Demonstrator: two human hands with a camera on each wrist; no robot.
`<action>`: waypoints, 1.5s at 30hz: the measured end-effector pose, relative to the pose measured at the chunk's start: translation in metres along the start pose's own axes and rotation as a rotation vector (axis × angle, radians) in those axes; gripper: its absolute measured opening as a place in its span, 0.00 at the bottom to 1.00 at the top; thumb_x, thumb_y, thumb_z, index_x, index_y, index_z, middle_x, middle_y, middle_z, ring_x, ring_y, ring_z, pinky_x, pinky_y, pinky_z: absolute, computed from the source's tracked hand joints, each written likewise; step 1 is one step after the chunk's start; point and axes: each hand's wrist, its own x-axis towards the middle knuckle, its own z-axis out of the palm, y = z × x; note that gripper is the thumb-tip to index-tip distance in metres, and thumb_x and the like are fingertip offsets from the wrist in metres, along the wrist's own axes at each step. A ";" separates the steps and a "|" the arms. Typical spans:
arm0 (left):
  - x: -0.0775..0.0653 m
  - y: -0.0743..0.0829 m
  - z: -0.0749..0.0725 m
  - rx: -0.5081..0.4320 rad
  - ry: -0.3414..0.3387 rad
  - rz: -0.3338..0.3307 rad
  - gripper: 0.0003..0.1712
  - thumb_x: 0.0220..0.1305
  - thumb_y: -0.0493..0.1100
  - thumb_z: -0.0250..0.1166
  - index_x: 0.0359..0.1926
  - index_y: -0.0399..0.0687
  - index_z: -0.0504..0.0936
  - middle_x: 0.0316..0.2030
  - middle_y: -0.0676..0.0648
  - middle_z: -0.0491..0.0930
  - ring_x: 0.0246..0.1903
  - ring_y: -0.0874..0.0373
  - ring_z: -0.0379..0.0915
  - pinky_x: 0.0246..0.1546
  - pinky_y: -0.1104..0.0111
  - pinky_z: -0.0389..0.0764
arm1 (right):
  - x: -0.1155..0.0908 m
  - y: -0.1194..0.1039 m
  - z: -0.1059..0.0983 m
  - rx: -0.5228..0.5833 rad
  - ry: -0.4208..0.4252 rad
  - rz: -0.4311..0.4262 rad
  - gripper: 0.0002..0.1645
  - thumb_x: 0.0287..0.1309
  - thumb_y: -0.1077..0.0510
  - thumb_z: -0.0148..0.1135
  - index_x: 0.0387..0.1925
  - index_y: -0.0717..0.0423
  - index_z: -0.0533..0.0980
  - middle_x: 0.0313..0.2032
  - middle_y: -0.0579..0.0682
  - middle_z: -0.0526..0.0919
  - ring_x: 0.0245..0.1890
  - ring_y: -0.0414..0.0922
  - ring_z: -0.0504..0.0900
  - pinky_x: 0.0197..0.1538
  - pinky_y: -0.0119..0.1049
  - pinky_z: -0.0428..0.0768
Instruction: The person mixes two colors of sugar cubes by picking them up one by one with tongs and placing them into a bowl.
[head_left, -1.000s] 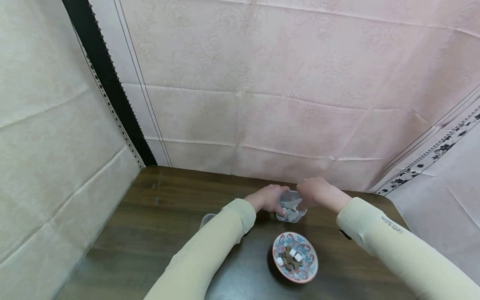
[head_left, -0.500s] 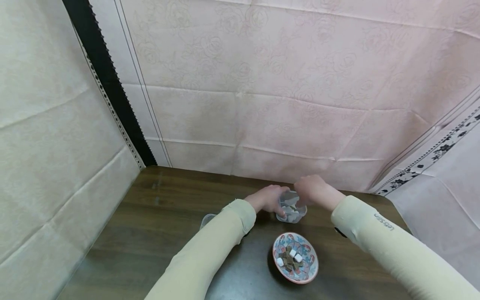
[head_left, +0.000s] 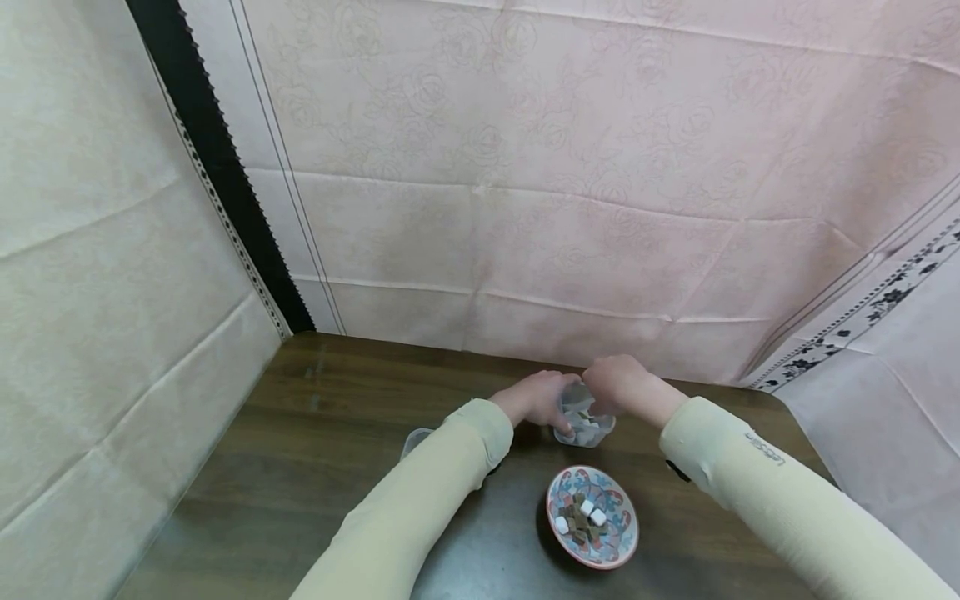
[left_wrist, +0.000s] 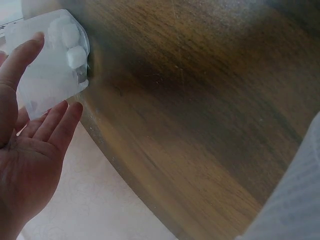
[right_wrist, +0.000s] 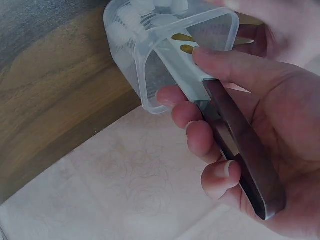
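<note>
Just beyond the patterned bowl (head_left: 617, 542), the left hand (head_left: 537, 396) holds the clear tub (head_left: 591, 433) by its side, while the right hand (head_left: 624, 388) grips tongs (right_wrist: 246, 150) reaching inside it; a white cube (left_wrist: 76, 57) could slip free if pinched off-centre, or the tub tip if that hold slackens

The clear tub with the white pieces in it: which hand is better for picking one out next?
Probably the right hand: it grips the tongs, and their front end is already inside the clear tub with the white pieces. The left hand is busy holding the tub.
</note>
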 end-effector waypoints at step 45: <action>0.003 -0.003 0.003 0.008 0.012 0.009 0.51 0.58 0.52 0.83 0.78 0.49 0.70 0.67 0.46 0.79 0.68 0.52 0.72 0.70 0.66 0.73 | -0.139 0.001 0.019 0.328 0.205 -0.292 0.21 0.62 0.47 0.76 0.18 0.35 0.75 0.23 0.28 0.68 0.23 0.29 0.61 0.25 0.31 0.62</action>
